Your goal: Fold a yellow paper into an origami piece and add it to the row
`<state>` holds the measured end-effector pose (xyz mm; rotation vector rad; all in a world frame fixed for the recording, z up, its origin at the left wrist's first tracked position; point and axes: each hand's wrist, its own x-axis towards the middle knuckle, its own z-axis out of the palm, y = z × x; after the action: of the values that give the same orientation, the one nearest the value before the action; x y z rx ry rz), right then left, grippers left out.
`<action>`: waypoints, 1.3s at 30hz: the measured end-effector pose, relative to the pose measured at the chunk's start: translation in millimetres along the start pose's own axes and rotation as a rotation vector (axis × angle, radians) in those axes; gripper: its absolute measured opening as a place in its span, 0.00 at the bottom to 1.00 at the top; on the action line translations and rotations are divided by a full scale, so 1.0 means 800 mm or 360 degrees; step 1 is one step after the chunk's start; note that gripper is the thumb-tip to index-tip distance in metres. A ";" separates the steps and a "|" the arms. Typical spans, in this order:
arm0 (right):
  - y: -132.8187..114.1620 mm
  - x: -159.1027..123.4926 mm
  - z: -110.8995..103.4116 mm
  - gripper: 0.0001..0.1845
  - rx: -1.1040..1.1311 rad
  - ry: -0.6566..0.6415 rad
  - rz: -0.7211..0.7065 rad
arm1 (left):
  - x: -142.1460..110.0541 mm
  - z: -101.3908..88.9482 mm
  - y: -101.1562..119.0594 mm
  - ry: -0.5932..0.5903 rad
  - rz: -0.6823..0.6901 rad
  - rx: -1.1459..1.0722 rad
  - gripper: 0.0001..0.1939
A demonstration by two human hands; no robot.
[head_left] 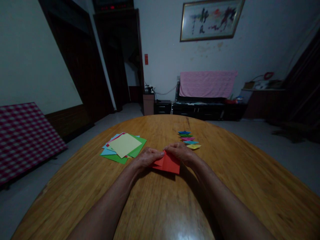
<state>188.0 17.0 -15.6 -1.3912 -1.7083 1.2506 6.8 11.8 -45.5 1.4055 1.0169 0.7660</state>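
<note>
Both hands meet over the near-middle part of a round wooden bench (160, 206), working a folded piece of red paper (171, 163) between them. The left hand (148, 156) has its fingers clamped on the paper's left side, the thumb lying on top and pointing toward the centre. The right hand (180, 151) pinches the far edge, its fingers closed on the paper close to the left thumb. A crease runs down the paper between a smaller folded flap on the left and a wider panel on the right, and the near edge casts a shadow on the wood. Beyond the left hand and to its left lies a loose, fanned stack of coloured sheets (125, 145), a pale yellow one on top, with green, light blue and red or pink edges showing beneath. Just beyond the right hand, small folded paper pieces form a row running away from it: a yellow piece (194, 146) nearest, then a light blue piece (191, 142), a pink piece (187, 139), a green piece (186, 135) and a dark blue piece (184, 132) farthest off. The yellow one sits near the right hand.
</note>
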 end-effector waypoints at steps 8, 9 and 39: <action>0.010 0.012 -0.011 0.18 0.0008 0.0082 0.0015 | -0.001 -0.002 0.000 -0.0027 0.0034 0.0102 0.22; 0.009 0.010 -0.011 0.17 0.0002 0.0079 0.0035 | -0.001 -0.002 0.001 -0.0034 0.0036 0.0119 0.22; 0.003 -0.004 -0.009 0.13 -0.0113 -0.0078 0.0042 | -0.006 -0.001 0.005 -0.0139 -0.0015 -0.0049 0.22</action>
<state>196.0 16.2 -15.2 -1.4391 -1.7890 1.2590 4.5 7.8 -40.6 1.3953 0.9398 0.7044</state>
